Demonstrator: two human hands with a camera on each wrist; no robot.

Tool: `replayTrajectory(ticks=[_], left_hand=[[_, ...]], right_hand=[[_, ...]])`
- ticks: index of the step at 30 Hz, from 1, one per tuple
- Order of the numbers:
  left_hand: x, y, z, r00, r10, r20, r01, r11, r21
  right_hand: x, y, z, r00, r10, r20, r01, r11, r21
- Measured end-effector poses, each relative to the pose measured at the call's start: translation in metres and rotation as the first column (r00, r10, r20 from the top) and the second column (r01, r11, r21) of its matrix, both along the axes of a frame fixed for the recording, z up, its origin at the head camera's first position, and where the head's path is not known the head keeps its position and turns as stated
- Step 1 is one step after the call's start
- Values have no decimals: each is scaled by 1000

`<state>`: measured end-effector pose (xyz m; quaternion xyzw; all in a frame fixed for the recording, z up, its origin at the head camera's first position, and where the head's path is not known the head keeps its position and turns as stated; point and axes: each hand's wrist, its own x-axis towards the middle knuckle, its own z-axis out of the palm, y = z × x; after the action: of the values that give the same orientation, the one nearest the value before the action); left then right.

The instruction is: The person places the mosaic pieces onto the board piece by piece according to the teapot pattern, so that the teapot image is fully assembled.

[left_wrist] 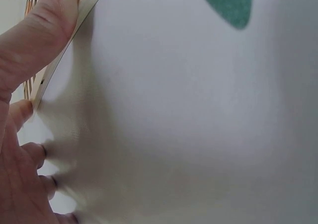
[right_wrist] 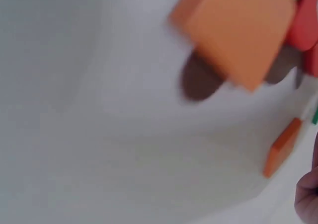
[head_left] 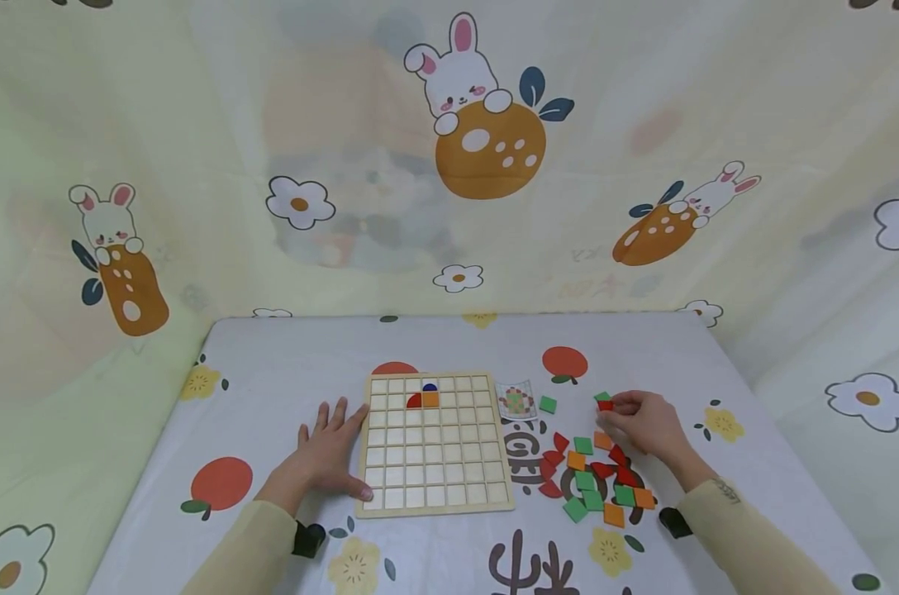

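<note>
A wooden grid board [head_left: 436, 511] lies on the table, holding a blue piece [head_left: 430, 387], a red quarter-round piece [head_left: 415, 402] and an orange square [head_left: 430, 399] in its upper cells. My left hand [head_left: 323, 456] rests at its left side, fingers spread; the thumb touches the lower left corner and the index finger the edge. To the right, my right hand [head_left: 650, 424] pinches a small red piece [head_left: 605, 406] between thumb and fingertips. A green tile [head_left: 602, 397] shows just behind that piece; whether it is held too I cannot tell.
Loose red, green and orange pieces [head_left: 594, 499] are scattered below my right hand. A small pattern card [head_left: 516, 401] lies against the board's right edge, with a single green square [head_left: 548, 404] beside it. A printed curtain [head_left: 360, 273] hangs behind the table.
</note>
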<state>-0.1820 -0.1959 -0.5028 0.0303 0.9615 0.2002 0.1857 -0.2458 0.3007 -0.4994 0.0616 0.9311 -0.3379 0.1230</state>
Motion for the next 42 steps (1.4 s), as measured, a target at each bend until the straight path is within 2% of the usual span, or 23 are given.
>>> replayTrajectory(ticks=[12,19,25,33,38,42], left_hand=[[0,-2,-2,1000,6,-6,-6,1000,6],[-1,-3,-2,1000,7,-3,-7,1000,3],[-1,-3,-1,1000,8,-2,-8,1000,6],[-1,-2,2,1000,-1,4,1,1000,15],[-1,-2,3,1000,-9,1,9,1000,16],[0,-2,3,1000,-7,0,7,1000,14]], right_hand=[[-1,-43,13,982,71,-173,-98,984,-150],[-6,-76,13,939,192,-286,-257,943,-210],[-12,-111,14,935,252,-249,-315,912,-262],[-23,-154,12,939,289,-185,-333,901,-279],[-29,-172,8,922,344,-176,-383,876,-293],[-32,-183,5,915,378,-138,-403,868,-291]])
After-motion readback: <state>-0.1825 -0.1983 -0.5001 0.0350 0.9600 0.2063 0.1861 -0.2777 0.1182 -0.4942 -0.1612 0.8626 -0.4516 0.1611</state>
